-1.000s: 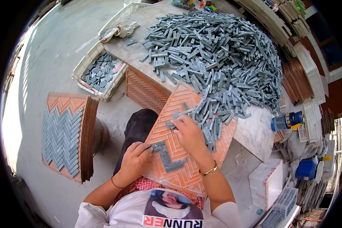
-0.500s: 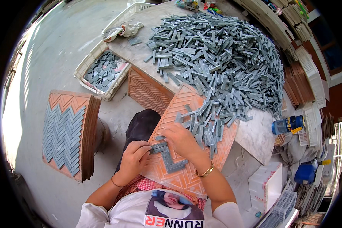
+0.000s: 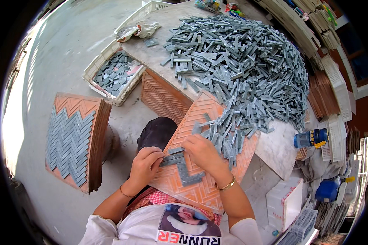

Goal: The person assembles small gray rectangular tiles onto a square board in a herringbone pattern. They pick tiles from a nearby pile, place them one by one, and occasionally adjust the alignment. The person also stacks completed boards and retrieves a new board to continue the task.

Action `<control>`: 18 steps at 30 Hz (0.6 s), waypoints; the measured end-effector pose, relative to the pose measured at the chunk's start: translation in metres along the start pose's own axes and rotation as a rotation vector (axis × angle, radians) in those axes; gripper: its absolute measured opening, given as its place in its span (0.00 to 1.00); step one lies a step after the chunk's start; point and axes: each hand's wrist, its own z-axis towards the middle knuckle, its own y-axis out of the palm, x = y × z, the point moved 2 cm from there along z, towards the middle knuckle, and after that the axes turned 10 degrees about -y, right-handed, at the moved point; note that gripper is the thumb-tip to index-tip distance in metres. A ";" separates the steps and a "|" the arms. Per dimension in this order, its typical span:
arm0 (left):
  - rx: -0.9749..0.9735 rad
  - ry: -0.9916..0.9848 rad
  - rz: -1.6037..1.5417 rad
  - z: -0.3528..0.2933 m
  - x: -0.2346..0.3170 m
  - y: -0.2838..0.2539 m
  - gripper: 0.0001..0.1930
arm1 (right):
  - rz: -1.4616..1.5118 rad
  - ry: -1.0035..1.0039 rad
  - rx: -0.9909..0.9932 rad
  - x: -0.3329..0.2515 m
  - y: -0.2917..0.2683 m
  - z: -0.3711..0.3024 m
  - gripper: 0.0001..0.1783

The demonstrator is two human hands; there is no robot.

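Toward my left hand (image 3: pixel 146 161), my right hand (image 3: pixel 201 151) has moved; both look narrow, grip unclear. I'd take the likely stiff, brittle grey strip (image 3: pixel 176 150) by its ends.

This is a workshop: a great heap of small blue-grey, bar-shaped pieces (image 3: pixel 241 65) covers much of a pale, slab-topped table (image 3: pixel 279 147) between one and two o'clock. Near nine stands a thick stack of orange-brown, herringbone-grooved boards (image 3: pixel 98 151); toward ten, a cream slatted plastic crate (image 3: pixel 131 87) holds flat grey chips (image 3: pixel 116 71). Thin reddish-brown boards (image 3: pixel 323 96) are piled between two and three, and a smooth, grey, concrete-like floor (image 3: pixel 69 53) runs from eight to eleven.
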 end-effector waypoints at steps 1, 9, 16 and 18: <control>-0.006 0.009 -0.002 0.001 0.001 0.001 0.08 | 0.007 -0.018 0.006 0.000 0.000 -0.001 0.09; -0.019 0.006 -0.018 0.005 -0.003 0.007 0.09 | 0.078 -0.102 0.084 0.004 -0.001 0.001 0.04; -0.047 -0.014 -0.002 0.005 -0.006 0.011 0.12 | 0.086 -0.021 0.111 -0.002 0.007 0.004 0.08; -0.053 -0.034 -0.013 0.004 -0.009 0.014 0.12 | 0.075 -0.016 0.131 -0.002 0.007 0.003 0.08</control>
